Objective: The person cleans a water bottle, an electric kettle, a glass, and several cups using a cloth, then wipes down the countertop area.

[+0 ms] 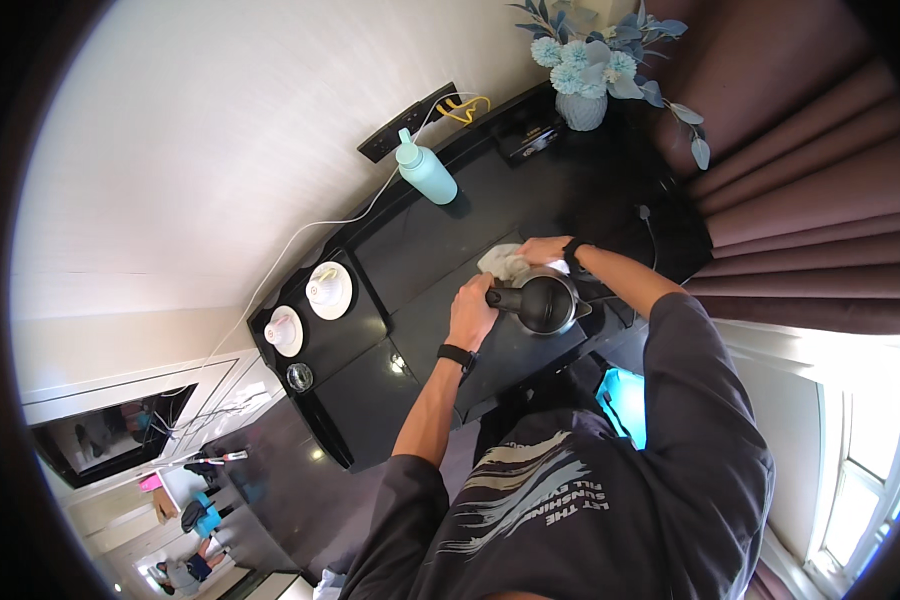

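An electric kettle (549,304) with a black lid and a steel body stands near the front edge of the black desk (450,247). My left hand (472,311) grips the end of its black handle (502,298). On the kettle's far side, my right hand (546,251) presses a pale cloth (504,262) against the desk. The kettle's spout points to the right. Part of the cloth is hidden behind my right fingers and the kettle.
A mint water bottle (427,172) stands by the power strip (409,124). Two cups on saucers (337,306) and a glass ashtray (299,377) are at left. A vase (581,110) of artificial flowers and a black box (526,139) stand at the back; a cable (652,240) lies right.
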`<act>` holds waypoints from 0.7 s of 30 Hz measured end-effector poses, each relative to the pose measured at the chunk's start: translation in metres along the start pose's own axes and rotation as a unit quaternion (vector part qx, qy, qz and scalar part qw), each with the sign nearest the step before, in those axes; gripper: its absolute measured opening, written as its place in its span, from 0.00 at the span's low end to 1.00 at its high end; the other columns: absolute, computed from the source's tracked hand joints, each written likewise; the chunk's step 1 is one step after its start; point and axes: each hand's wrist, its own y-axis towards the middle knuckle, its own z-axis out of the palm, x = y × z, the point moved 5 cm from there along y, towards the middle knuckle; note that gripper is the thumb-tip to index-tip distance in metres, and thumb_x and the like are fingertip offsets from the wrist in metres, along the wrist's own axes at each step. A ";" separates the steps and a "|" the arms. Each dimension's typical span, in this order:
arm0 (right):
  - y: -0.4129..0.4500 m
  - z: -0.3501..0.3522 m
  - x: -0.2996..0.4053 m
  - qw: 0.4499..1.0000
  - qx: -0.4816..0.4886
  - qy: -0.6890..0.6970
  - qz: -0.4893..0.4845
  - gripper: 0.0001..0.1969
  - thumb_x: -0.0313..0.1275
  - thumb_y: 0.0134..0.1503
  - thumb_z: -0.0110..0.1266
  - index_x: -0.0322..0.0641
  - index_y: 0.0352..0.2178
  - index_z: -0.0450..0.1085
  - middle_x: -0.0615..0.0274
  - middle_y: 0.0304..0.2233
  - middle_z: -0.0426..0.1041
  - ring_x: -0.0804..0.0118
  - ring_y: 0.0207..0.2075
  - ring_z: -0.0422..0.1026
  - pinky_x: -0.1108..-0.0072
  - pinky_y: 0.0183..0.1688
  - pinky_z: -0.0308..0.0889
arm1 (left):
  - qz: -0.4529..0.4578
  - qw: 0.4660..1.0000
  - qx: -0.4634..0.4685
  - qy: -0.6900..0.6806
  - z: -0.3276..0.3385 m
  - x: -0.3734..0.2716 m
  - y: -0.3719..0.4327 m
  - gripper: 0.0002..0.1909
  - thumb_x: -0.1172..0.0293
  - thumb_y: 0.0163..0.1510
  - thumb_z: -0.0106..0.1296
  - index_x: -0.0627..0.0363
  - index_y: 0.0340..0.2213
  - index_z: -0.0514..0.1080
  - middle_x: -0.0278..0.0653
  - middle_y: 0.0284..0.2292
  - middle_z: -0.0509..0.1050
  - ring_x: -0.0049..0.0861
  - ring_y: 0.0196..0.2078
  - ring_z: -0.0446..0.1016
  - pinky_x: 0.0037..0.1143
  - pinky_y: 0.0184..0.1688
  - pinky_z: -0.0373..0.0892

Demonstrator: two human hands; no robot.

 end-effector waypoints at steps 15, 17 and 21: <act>-0.216 0.134 -0.028 0.692 -0.494 0.521 0.080 0.20 0.21 0.50 0.44 0.32 0.46 0.70 0.57 0.39 0.76 0.60 0.40 0.75 0.71 0.46 0.71 | 0.069 0.988 0.028 -0.135 -0.002 0.039 -0.020 0.20 0.81 0.44 0.59 0.58 0.40 0.68 0.51 0.39 0.77 0.50 0.46 0.75 0.37 0.46 0.71; -0.223 0.168 -0.002 0.602 -0.572 0.554 0.069 0.22 0.22 0.50 0.42 0.33 0.47 0.70 0.58 0.42 0.75 0.60 0.42 0.74 0.72 0.48 0.69 | 0.093 0.982 0.050 -0.156 0.001 0.057 -0.028 0.31 0.79 0.45 0.61 0.57 0.51 0.64 0.54 0.49 0.73 0.49 0.53 0.72 0.35 0.54 0.70; -0.190 0.236 0.063 0.456 -0.628 0.630 0.025 0.24 0.25 0.50 0.39 0.34 0.49 0.70 0.58 0.46 0.74 0.60 0.50 0.71 0.73 0.54 0.65 | 0.103 0.988 -0.058 -0.103 0.011 0.114 -0.065 0.36 0.74 0.50 0.60 0.60 0.59 0.59 0.53 0.56 0.67 0.44 0.56 0.70 0.33 0.56 0.69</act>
